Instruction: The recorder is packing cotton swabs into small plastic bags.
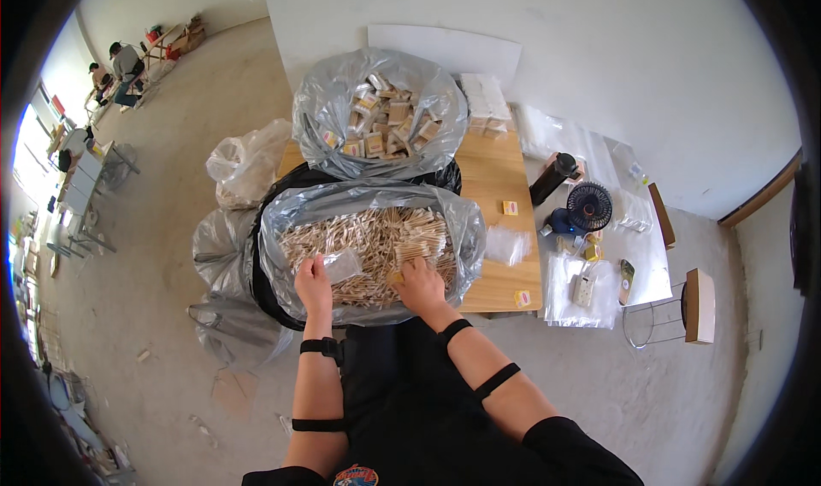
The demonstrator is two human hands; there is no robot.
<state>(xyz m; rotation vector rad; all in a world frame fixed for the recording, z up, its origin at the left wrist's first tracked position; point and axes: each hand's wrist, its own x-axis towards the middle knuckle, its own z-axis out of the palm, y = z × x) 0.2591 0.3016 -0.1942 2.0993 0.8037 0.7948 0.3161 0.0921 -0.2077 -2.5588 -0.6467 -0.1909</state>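
A clear-lined bin (466, 268) in front of me holds a deep heap of thin wooden-stick cotton swabs (342, 236). Over its left part, my left hand (315, 286) pinches a small clear plastic bag (343, 266) by its edge. My right hand (421, 289) is closed low in the heap at the near right, around the lower end of a bunch of cotton swabs (414, 250). By its fingers shows a small yellow card (395, 277). Its fingertips are partly hidden among the sticks.
Behind stands a clear-lined container (312, 114) with several packed swab bags (376, 144). On the wooden table (492, 169) lie clear bags (508, 245) and small yellow cards (510, 207). At right are a black flask (554, 178), a fan (589, 206) and a phone (627, 272). Full sacks (227, 246) stand left.
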